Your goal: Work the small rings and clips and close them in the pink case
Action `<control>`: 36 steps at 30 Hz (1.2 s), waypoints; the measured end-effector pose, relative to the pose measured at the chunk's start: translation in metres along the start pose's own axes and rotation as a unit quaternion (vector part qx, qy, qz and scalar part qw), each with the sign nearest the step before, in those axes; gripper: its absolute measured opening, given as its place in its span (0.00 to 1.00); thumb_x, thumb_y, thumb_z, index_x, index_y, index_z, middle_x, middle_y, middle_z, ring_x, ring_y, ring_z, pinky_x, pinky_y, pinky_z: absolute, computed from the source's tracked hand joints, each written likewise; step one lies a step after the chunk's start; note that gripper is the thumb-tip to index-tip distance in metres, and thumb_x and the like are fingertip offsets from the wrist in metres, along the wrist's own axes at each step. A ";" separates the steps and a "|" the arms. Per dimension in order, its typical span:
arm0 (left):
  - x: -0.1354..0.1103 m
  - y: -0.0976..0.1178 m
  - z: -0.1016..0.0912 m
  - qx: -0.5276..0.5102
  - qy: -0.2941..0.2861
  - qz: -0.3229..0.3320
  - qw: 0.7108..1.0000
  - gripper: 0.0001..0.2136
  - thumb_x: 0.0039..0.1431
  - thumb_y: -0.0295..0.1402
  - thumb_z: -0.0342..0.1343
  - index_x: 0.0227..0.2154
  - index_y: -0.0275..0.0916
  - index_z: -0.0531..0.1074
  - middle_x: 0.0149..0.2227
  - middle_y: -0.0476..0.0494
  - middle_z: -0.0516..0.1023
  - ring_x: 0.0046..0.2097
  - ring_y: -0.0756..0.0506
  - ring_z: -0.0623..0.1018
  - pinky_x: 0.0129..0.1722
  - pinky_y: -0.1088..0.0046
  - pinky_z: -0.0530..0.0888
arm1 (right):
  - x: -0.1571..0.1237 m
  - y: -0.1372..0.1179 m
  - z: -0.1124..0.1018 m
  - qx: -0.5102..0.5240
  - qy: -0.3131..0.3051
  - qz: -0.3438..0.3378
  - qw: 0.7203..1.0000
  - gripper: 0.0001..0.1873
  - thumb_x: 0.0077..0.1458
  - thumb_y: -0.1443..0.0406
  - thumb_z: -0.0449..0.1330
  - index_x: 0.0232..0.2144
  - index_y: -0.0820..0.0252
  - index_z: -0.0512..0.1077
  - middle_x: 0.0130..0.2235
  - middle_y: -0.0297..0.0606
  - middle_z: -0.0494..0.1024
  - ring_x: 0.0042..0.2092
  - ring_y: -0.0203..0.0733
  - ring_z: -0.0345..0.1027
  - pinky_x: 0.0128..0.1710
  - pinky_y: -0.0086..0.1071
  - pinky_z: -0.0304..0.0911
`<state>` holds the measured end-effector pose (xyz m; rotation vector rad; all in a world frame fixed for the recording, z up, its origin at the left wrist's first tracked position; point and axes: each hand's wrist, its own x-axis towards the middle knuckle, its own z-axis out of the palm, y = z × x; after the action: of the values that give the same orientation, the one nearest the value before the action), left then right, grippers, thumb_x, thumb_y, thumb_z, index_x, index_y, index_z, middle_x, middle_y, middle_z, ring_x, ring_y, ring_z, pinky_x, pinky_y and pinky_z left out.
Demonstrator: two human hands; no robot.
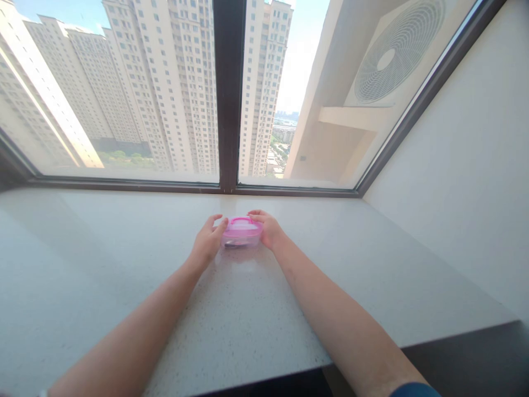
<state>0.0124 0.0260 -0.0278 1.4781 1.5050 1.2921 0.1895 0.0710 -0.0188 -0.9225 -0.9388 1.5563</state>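
A small clear plastic box with a pink lid point(241, 232) rests on the white speckled windowsill point(124, 264), near the window. Something dark shows through its clear wall; I cannot make out what. My left hand point(209, 240) grips the box's left side, thumb on the lid edge. My right hand point(268, 227) holds the right side, with fingers curled over the lid's rim. Both arms reach forward across the sill.
A large window with a dark centre post point(228, 94) rises just behind the box. A white wall point(463, 165) closes the right side. The sill's front edge point(413, 342) drops to a dark floor at lower right.
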 end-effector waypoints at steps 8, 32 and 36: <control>-0.003 0.011 0.005 0.079 0.006 0.106 0.991 0.19 0.59 0.41 0.46 0.51 0.46 0.69 0.62 0.43 0.56 0.63 0.40 0.55 0.61 0.59 0.51 | -0.009 -0.013 0.000 -0.379 -0.113 -0.178 0.901 0.17 0.55 0.63 0.50 0.45 0.55 0.73 0.55 0.38 0.67 0.54 0.42 0.61 0.53 0.37 0.54; 0.001 0.015 -0.008 -0.128 -0.088 -0.016 0.988 0.26 0.55 0.49 0.48 0.54 0.44 0.62 0.49 0.41 0.72 0.42 0.45 0.76 0.41 0.66 0.72 | 0.004 -0.029 0.059 -0.748 -0.054 -0.043 0.660 0.36 0.56 0.43 0.36 0.43 0.58 0.74 0.46 0.50 0.75 0.47 0.56 0.67 0.43 0.45 0.58; -0.001 0.019 -0.006 -0.117 -0.102 0.013 0.988 0.24 0.51 0.45 0.54 0.49 0.40 0.69 0.46 0.43 0.75 0.44 0.42 0.74 0.44 0.67 0.69 | 0.001 -0.027 0.060 -0.759 -0.049 -0.058 0.646 0.33 0.58 0.46 0.36 0.42 0.55 0.74 0.45 0.48 0.75 0.46 0.54 0.68 0.42 0.44 0.58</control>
<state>0.0135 0.0218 -0.0083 1.4319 1.1639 1.2442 0.1454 0.0699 0.0296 -1.7890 -2.4010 0.3355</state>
